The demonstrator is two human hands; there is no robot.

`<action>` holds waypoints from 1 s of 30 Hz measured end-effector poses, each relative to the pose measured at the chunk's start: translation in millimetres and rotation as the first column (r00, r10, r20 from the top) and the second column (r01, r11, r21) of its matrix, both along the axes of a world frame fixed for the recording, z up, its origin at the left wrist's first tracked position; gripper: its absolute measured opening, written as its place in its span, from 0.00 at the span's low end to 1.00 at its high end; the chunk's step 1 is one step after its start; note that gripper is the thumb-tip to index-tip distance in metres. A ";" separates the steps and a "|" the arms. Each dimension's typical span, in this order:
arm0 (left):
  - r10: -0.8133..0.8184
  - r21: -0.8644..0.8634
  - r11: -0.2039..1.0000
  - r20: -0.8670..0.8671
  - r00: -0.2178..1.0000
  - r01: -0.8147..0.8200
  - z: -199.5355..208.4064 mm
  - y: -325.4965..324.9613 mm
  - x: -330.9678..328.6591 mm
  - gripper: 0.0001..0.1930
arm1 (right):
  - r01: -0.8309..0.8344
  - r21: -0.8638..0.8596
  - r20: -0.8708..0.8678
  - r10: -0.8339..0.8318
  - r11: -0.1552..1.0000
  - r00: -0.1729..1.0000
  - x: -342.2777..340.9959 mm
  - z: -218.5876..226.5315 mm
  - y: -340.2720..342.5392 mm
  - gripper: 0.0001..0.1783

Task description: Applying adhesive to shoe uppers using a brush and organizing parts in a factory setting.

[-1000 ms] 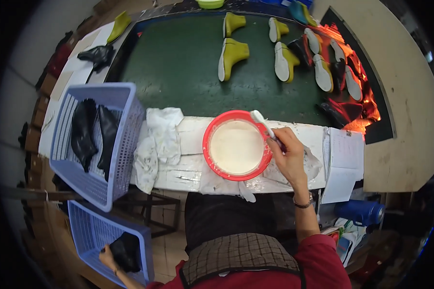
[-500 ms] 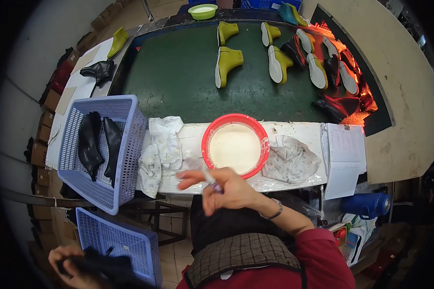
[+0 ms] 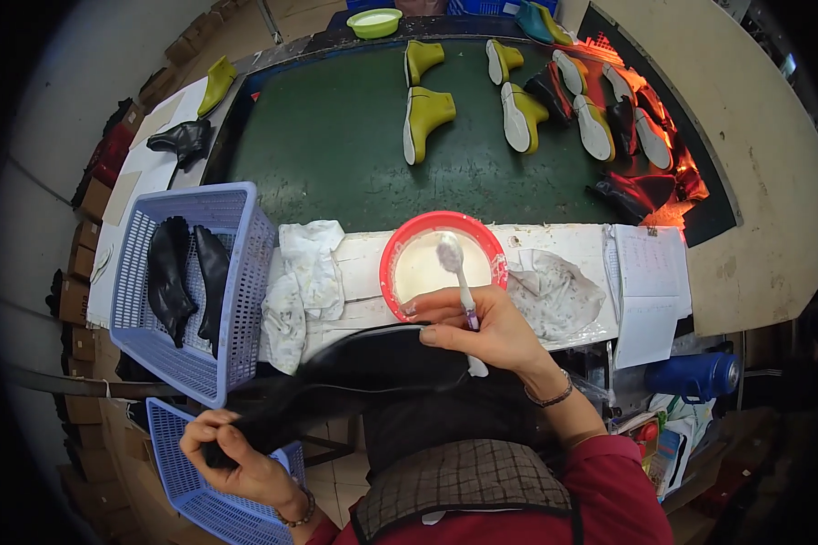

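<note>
A black leather boot upper (image 3: pixel 382 356) stretches between my hands, slightly blurred, in front of the white bench. My left hand (image 3: pixel 241 459) grips its lower-left end with the fingers closed. My right hand (image 3: pixel 486 331) pinches its right end between thumb and fingers. That same hand also holds a toothbrush-like brush (image 3: pixel 463 282) with a white and purple handle, bristle head up over the red basin (image 3: pixel 390 263). Creamy white liquid (image 3: pixel 416 272) fills the basin.
A blue plastic basket (image 3: pixel 245 300) with two black uppers stands left; another basket (image 3: pixel 177 472) sits lower. Cloths (image 3: pixel 311 263) lie beside the basin. Yellow lasts (image 3: pixel 427 118) stand on the green belt (image 3: pixel 318 154), near an orange glow at right. A notebook (image 3: pixel 650 272) lies right.
My left hand has brought the black upper up from the lower left to in front of the bench. My right hand has moved right and now grips the upper too, its brush pointing up.
</note>
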State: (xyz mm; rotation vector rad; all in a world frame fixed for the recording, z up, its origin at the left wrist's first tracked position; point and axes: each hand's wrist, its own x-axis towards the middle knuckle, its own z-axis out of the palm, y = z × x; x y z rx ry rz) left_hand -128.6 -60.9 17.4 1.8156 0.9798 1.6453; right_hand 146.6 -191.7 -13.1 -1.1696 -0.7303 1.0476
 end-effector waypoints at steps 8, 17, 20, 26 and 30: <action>-0.731 -0.615 -0.011 0.543 0.414 0.789 -11.2 0.1 21.6 0.78 | -0.368 0.026 0.188 0.357 0.929 0.915 9.8 3.2 3.7 0.08; -0.715 -0.726 -0.416 0.633 0.297 0.547 -8.1 -12.1 48.1 0.54 | -0.162 -0.035 0.436 0.161 0.986 0.886 11.0 -8.9 2.5 0.11; -0.754 -0.822 -0.360 0.535 0.381 0.442 -10.4 -5.6 53.9 0.46 | -0.069 -0.035 0.436 0.077 0.997 0.896 8.7 -10.3 1.4 0.12; -0.863 -0.915 0.086 0.130 0.489 0.394 -25.2 47.5 57.2 0.20 | 0.552 -0.033 0.986 -0.065 0.833 0.156 71.0 -34.1 -11.5 0.16; -0.865 -0.897 0.283 -0.085 0.495 0.340 -24.5 50.5 86.8 0.18 | 0.432 -0.089 0.996 0.068 0.897 0.064 83.2 -62.0 -13.7 0.13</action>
